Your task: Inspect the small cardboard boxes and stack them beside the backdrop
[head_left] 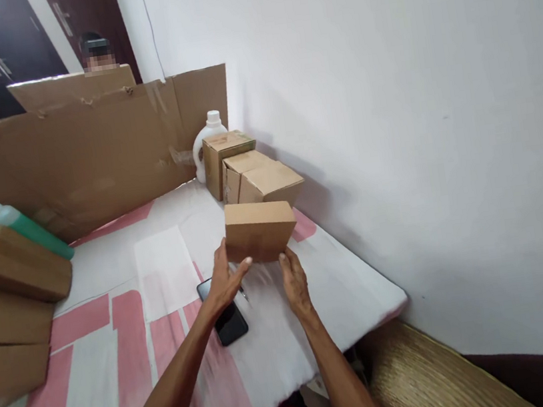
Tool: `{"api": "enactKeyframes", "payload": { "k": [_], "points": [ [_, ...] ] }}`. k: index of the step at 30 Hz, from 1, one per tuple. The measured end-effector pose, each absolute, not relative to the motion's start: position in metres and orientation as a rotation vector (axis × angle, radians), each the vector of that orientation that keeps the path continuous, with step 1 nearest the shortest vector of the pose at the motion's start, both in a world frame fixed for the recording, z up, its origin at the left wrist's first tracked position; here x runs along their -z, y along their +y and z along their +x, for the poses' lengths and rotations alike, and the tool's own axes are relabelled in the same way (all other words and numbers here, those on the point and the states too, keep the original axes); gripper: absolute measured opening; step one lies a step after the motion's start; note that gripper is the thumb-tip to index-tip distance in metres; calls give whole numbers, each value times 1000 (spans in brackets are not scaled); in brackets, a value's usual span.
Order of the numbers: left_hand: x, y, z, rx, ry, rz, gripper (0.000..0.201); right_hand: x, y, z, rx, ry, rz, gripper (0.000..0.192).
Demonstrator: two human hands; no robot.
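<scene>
A small brown cardboard box (260,235) is held between my two hands over the right part of the cloth-covered table. My left hand (224,277) grips its left side, with the thumb at the lower front edge. At the lower right corner, my right hand (295,281) has its fingers pressed against the box. Below my left hand lies a black smartphone (230,324), partly covered by that hand and wrist. A pen (244,293) shows its tip beside the phone. Whether the box touches the table, I cannot tell.
Behind the held box stand more cardboard boxes (273,180) and a white jug (214,124) along the wall. Stacked boxes (11,328) and a green-liquid bottle (35,230) are at the left. A cardboard partition (107,152) crosses the back; a person (97,53) is beyond it. White paper (164,272) lies mid-table.
</scene>
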State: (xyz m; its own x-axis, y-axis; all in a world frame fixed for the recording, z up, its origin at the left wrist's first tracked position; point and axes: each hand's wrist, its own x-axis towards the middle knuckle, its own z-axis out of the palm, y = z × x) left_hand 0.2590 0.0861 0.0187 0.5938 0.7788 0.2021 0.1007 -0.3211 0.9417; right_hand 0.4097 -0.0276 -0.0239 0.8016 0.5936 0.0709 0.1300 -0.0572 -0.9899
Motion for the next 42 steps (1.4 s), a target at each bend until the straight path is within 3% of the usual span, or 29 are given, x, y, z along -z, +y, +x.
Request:
{"api": "enactKeyframes", "payload": {
  "k": [9,19,23,28,32,34,42],
  "points": [
    [-30,9,67,-980,1444,2238,77,3,35,299,-957,-883,-1332,72],
    [-62,-2,30,-931,1472,2668,83,20,71,261,-1480,-672,-1080,68],
    [-77,16,41,-955,1306,2731,77,6,52,281,-1503,-576,-1013,66],
    [-87,63,39,-1121,1271,2496,53,-30,24,296,-1396,-796,-932,53],
    [-76,105,23,-1246,1365,2139,37,-39,25,279,-1186,-1226,-1104,92],
    [-66,118,14,-1269,1407,2069,32,-34,38,261,-1081,-1311,-1161,100],
    [-53,95,-18,-1235,1607,1914,38,-27,76,233,-1092,-1311,-1222,68]
  ]
}}
